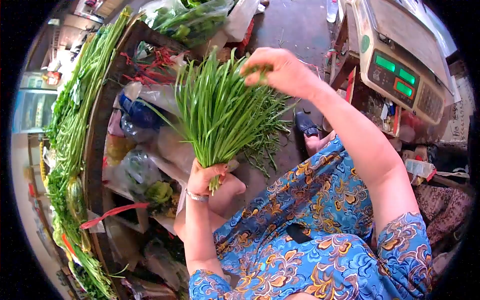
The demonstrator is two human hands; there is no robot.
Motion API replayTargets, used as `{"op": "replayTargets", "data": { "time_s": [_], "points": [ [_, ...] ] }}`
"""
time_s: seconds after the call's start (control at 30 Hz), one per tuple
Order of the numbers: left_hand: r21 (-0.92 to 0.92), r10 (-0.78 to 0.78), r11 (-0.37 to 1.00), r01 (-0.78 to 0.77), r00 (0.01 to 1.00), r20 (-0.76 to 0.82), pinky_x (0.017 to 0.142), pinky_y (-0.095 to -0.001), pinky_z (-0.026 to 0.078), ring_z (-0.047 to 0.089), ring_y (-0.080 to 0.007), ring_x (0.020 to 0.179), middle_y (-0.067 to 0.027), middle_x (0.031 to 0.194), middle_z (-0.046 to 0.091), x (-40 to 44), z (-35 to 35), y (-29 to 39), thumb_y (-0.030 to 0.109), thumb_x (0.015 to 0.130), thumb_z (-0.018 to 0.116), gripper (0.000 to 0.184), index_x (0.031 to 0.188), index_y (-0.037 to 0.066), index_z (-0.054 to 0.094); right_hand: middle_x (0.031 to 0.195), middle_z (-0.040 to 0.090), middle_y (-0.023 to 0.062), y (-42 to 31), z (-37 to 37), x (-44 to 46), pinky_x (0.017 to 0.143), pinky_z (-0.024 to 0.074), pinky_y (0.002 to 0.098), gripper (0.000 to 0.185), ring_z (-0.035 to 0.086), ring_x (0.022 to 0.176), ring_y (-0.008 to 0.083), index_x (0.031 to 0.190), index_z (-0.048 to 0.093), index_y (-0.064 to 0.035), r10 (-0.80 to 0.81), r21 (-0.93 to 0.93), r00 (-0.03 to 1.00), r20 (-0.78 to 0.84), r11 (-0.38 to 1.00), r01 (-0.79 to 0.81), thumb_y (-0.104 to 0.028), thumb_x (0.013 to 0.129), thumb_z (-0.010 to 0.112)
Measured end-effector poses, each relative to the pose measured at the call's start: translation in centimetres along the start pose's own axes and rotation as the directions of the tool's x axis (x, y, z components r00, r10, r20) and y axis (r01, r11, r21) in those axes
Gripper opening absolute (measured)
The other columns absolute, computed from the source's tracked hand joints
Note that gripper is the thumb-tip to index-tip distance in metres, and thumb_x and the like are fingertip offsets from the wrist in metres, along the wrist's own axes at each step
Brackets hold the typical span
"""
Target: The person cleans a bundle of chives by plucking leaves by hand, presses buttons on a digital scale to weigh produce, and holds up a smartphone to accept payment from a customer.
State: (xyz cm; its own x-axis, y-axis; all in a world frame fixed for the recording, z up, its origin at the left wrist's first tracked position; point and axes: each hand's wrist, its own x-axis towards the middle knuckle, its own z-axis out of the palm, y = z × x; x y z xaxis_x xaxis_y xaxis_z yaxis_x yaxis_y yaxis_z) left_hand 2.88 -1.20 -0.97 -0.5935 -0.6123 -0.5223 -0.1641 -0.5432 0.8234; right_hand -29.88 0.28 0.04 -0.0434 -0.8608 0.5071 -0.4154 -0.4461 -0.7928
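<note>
My left hand (204,178) is wrapped round the lower stems of a bunch of Chinese chives (215,110), whose long green leaves fan out upward. A bracelet circles that wrist. Beside the leaf tips, at the upper right of the bunch, is my right hand (280,72) with its fingers curled in. A bit of green shows at those fingertips, but blur hides what it is. Loose green trimmings (267,132) lie on the floor behind the bunch.
Along the left runs a shelf of long green vegetables (75,125). Plastic bags (142,167) and red ties (150,67) fill the space beneath and beside it. A digital scale (400,65) stands at upper right. A bagged heap of greens (190,22) sits at the top.
</note>
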Motion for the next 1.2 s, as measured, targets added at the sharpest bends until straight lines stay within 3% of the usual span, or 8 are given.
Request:
{"op": "replayTargets", "data": {
  "time_s": [0.17,0.3,0.73,0.87,0.93,1.0,1.07,1.2],
  "points": [
    [-0.048,0.014,0.999,-0.016,1.0,-0.026,0.044,-0.0256,0.046,0.057,-0.0151,0.052,-0.0099,0.073,0.063,0.2,1.0,0.4,-0.002,0.07,0.069,0.027,0.096,-0.005,0.062,0.1,0.058,0.0101,-1.4,2.4,-0.5,0.076,0.0501,0.0392,0.031,0.061,0.087,0.0314,0.106,0.065,-0.0105,-0.016,-0.349,0.984,0.177,0.934,0.078,-0.022,0.078,0.071],
    [-0.014,0.002,1.0,-0.002,1.0,-0.004,0.044,-0.0255,0.046,0.057,-0.0151,0.051,-0.0095,0.071,0.062,0.5,0.1,-0.4,-0.001,0.07,0.069,0.025,0.094,-0.004,0.062,0.089,0.06,0.0115,-1.7,3.2,-0.8,0.075,0.0507,0.0428,0.011,0.062,0.088,0.0339,0.089,0.063,-0.0084,-0.01,-0.33,0.965,0.264,0.939,0.1,-0.012,0.08,0.06],
    [0.001,0.094,0.996,-0.094,0.995,-0.022,0.044,-0.0251,0.045,0.057,-0.0152,0.051,-0.0092,0.07,0.062,-0.4,0.9,-0.1,-0.002,0.068,0.07,0.024,0.091,-0.004,0.063,0.089,0.065,0.0161,1.0,1.1,-0.3,0.071,0.0534,0.0441,0.014,0.065,0.083,0.0366,0.089,0.064,-0.005,0.038,-0.647,0.992,-0.117,0.755,-0.105,-0.007,0.083,0.052],
    [0.038,0.04,0.999,-0.038,0.998,-0.047,0.043,-0.0282,0.047,0.059,-0.0187,0.052,-0.0102,0.071,0.064,-1.1,-0.2,0.0,0.004,0.063,0.068,0.031,0.093,-0.003,0.063,0.1,0.069,0.015,1.5,-1.9,0.5,0.076,0.0522,0.0387,0.019,0.066,0.091,0.0325,0.097,0.069,-0.0063,0.201,-0.23,0.922,-0.331,0.93,-0.286,-0.019,0.084,0.063],
    [-0.007,0.064,0.998,-0.064,0.997,-0.04,0.041,-0.0284,0.046,0.057,-0.0186,0.049,-0.0105,0.07,0.064,-0.9,0.0,0.0,0.004,0.063,0.068,0.033,0.095,-0.004,0.062,0.088,0.068,0.0039,1.6,-1.9,0.2,0.063,0.0498,0.0232,0.02,0.058,0.067,0.007,0.106,0.067,-0.004,0.344,-0.006,0.933,-0.106,0.938,-0.346,-0.007,0.086,0.064],
    [0.032,0.067,0.997,-0.067,0.998,0.015,0.044,-0.0257,0.045,0.058,-0.0168,0.051,-0.0095,0.069,0.063,-1.0,0.2,0.8,-0.003,0.067,0.071,0.031,0.096,-0.005,0.062,0.111,0.065,0.0094,1.4,-1.3,-0.2,0.087,0.0476,0.032,0.053,0.059,0.097,0.0182,0.126,0.057,-0.0073,0.253,-0.267,0.967,0.006,0.933,-0.242,-0.027,0.081,0.074],
    [-0.02,0.078,0.997,-0.078,0.997,0.021,0.044,-0.0256,0.044,0.058,-0.0169,0.051,-0.01,0.07,0.064,-0.9,0.0,0.3,-0.003,0.067,0.071,0.038,0.103,-0.005,0.06,0.115,0.064,0.0173,1.1,-1.0,-0.4,0.096,0.0445,0.0357,0.065,0.059,0.109,0.0263,0.125,0.055,-0.0018,0.268,-0.06,0.961,0.074,0.963,-0.264,-0.04,0.077,0.076],
    [-0.024,0.126,0.992,-0.125,0.99,0.06,0.043,-0.026,0.043,0.057,-0.0173,0.049,-0.0126,0.073,0.064,-0.9,-0.5,0.1,-0.003,0.066,0.068,0.043,0.108,-0.007,0.057,0.113,0.064,0.0164,0.1,-1.3,-0.5,0.093,0.0452,0.0344,0.055,0.06,0.107,0.0246,0.123,0.054,0.0006,0.374,0.054,0.916,0.146,0.922,-0.384,-0.03,0.081,0.073]
  ]
}}
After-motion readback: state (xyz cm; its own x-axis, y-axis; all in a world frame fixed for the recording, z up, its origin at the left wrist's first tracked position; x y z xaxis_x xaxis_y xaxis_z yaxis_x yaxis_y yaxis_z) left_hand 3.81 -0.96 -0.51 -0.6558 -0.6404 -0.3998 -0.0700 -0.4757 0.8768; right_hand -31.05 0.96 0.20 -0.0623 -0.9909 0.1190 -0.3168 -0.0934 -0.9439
